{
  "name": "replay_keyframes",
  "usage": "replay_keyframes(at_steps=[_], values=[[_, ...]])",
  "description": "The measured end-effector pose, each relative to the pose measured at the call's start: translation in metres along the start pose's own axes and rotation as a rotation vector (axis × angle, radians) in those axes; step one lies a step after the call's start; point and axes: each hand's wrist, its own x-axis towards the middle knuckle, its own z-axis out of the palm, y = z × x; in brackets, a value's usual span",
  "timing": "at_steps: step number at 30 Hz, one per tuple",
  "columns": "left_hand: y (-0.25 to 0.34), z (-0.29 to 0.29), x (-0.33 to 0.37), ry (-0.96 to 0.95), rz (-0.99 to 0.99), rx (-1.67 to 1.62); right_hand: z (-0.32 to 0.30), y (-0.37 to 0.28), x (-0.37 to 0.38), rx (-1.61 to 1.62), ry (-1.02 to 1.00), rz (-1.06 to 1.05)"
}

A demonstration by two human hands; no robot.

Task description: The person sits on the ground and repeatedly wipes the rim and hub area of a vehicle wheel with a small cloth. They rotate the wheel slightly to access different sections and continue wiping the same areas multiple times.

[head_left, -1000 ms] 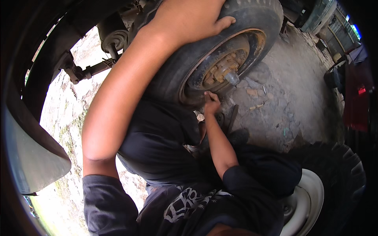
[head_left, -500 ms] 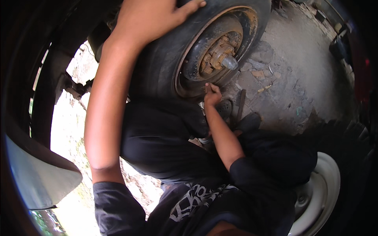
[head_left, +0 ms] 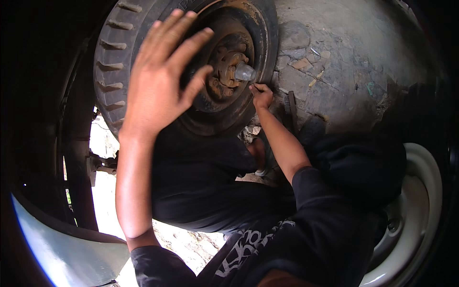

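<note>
A black tyre (head_left: pixel 111 67) with chunky tread lugs stands in front of me on its rusty, dark wheel rim (head_left: pixel 198 115). At its hub (head_left: pixel 224 71), coated in brown rust, a grey rounded cap (head_left: pixel 245 72) sticks out. My left hand (head_left: pixel 160 88) is open, fingers spread, in front of the tyre's left side; whether it touches the rubber I cannot tell. By the rim's lower right edge, below the cap, my right hand (head_left: pixel 262 97) is closed, its fingertips pinched together. What they hold, if anything, is too small to make out.
A dark flat bar (head_left: pixel 292 111) lies on the rough grey floor (head_left: pixel 334 105), near stone bits and a yellowish scrap (head_left: pixel 312 82). Close behind me on the right is another wheel with a white rim (head_left: pixel 425 210). A pale curved panel (head_left: pixel 71 253) is at lower left.
My left hand has come off its place high on the tyre, and its fingers are now spread. My right hand stays closed by the rim. The whole view has shifted.
</note>
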Motion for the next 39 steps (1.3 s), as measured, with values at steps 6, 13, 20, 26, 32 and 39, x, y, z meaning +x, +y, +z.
replay_keyframes(at_steps=[6,13,20,26,32,39], values=[[-0.002,0.031,-0.003,-0.229,-0.014,-0.249,0.008,0.014,-0.054,-0.032,0.073,-0.019],[-0.001,0.04,-0.022,-0.336,-0.092,-0.377,0.013,-0.02,-0.009,-0.059,-0.005,0.065],[-0.002,0.046,-0.016,-0.375,-0.154,-0.461,0.016,0.008,-0.037,-0.063,0.129,-0.048],[0.001,0.056,-0.03,-0.452,-0.139,-0.423,0.008,-0.005,-0.002,0.063,-0.005,-0.007],[0.0,0.084,-0.033,-0.597,-0.098,-0.428,0.031,0.008,-0.063,0.097,0.158,0.162],[0.003,0.08,-0.025,-0.591,-0.13,-0.549,0.028,0.019,0.009,0.091,0.057,0.132]])
